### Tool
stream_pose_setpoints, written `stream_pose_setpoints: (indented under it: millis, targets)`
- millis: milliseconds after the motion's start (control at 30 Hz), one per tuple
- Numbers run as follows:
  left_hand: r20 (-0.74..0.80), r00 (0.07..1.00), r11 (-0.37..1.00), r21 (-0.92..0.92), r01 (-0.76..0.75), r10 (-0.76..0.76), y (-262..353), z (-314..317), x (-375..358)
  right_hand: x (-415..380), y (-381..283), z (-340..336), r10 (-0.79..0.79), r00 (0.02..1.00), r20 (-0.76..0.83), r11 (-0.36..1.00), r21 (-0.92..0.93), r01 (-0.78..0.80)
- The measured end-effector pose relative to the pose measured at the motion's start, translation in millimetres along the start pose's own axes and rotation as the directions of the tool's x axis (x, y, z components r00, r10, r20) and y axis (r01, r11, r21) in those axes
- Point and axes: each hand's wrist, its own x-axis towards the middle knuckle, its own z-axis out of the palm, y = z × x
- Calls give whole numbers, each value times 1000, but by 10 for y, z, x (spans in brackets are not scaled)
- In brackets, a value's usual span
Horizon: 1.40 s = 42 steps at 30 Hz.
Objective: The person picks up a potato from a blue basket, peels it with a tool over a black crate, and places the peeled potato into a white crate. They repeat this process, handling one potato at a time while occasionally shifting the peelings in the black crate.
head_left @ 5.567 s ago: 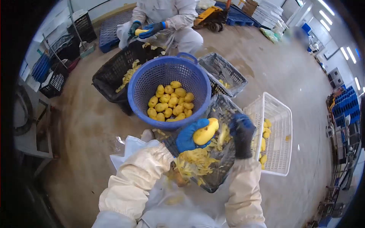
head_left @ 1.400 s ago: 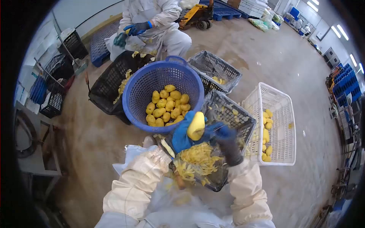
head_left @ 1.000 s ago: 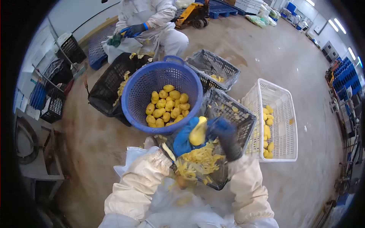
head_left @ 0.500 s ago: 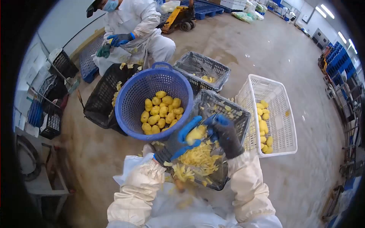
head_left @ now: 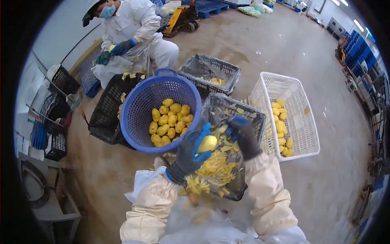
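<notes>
A pale yellow, mostly peeled potato [head_left: 207, 143] is gripped in my left hand [head_left: 189, 152], which wears a dark glove with blue fingers. Just to the right, my right hand [head_left: 243, 136] is apart from the potato, its gloved fingers curled and blurred; what they hold, if anything, I cannot make out. Below both hands, a black crate [head_left: 257, 124] lined with dark plastic contains a heap of potato peelings [head_left: 217, 167]. To the left, a blue-purple perforated basket [head_left: 136, 97] holds several yellow potatoes [head_left: 170, 121]. On the right, a white crate [head_left: 302, 118] contains several peeled potatoes [head_left: 281, 126].
Across from me a seated person [head_left: 140, 30] in white works on a potato with gloved hands. Another lined black crate [head_left: 233, 77] with peelings stands behind mine, and a black crate [head_left: 106, 110] sits left of the basket. A yellow pallet jack [head_left: 177, 20] stands farther back.
My right hand has moved away from the potato, opening a gap between them. The potato has tilted in my left hand. The whole view has shifted slightly.
</notes>
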Motion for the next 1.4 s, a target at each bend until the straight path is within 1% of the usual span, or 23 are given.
stream_pose_setpoints:
  millis: [33,100,133,167,233,433,500,533,567,600,633,700,800,867,900,967,1000,1033,1100,1167,1200,1300,1400]
  targets:
    - [8,1000,1000,1,-1,1,8,2,-22,13,-119,-89,15,996,-85,1000,4,-14]
    - [41,956,772,-580,259,-290,8,5,-37,68,-136,-183,1,998,-57,998,61,2]
    - [115,939,648,-695,310,-326,-50,-35,-26,34,-191,-131,-4,999,-51,998,57,6]
    - [110,939,652,-693,308,-326,-42,-46,-24,-65,-269,-22,10,999,42,987,162,-17]
    - [294,878,60,-939,339,-377,-6,-61,-27,-176,-366,132,15,991,130,961,273,-50]
    - [369,866,61,-909,411,-339,-35,-17,-76,-158,-255,249,48,982,185,997,44,-57]
    - [387,884,47,-910,412,-262,-48,-14,-81,58,-120,-15,8,998,-66,992,127,0]
    - [395,857,-33,-913,408,-331,-61,-5,-70,-52,-219,92,-54,997,-63,946,316,71]
    - [400,825,-114,-915,388,-400,-75,19,-65,-142,-269,190,-57,996,-62,948,310,73]
    - [394,827,-115,-917,382,-402,-133,49,-89,-221,-292,286,-14,992,125,979,205,-12]
    - [486,798,-240,-873,424,-357,-228,67,-136,-260,-286,337,49,953,298,993,92,-80]
    - [580,758,-358,-804,474,-299,-291,69,-184,-68,-153,135,-20,1000,4,995,101,20]
    - [582,758,-370,-800,472,-293,-316,67,-156,-85,-255,94,-81,997,-11,988,132,82]
    - [594,792,-426,-758,494,-138,-340,50,-166,-255,-276,334,32,962,270,989,132,-70]
    - [600,787,-425,-754,500,-139,-337,51,-174,-184,-212,240,33,963,267,988,138,-73]
    - [623,778,-618,-642,454,-76,-297,52,-140,18,-115,8,51,999,-12,974,220,-47]
    - [621,780,-617,-643,454,-74,-305,69,-115,19,-103,-16,54,999,-7,973,225,-51]
    - [579,799,-607,-698,381,-163,-317,105,-91,-57,-181,74,53,999,-3,975,216,-51]
    - [529,808,-587,-751,302,-260,-287,147,-41,-244,-273,321,-4,964,267,996,87,-20]
    - [542,707,-634,-754,172,-454,-210,140,2,-163,-162,246,-19,978,209,993,117,-5]
    - [484,768,-384,-861,333,-420,-339,143,-38,-98,-184,131,-33,993,117,990,137,16]
    - [407,717,-280,-913,297,-567,-445,158,-50,-127,-267,160,-7,998,60,983,185,-4]
    - [427,675,-435,-884,172,-602,-467,130,16,-282,-96,355,-60,975,213,995,88,42]
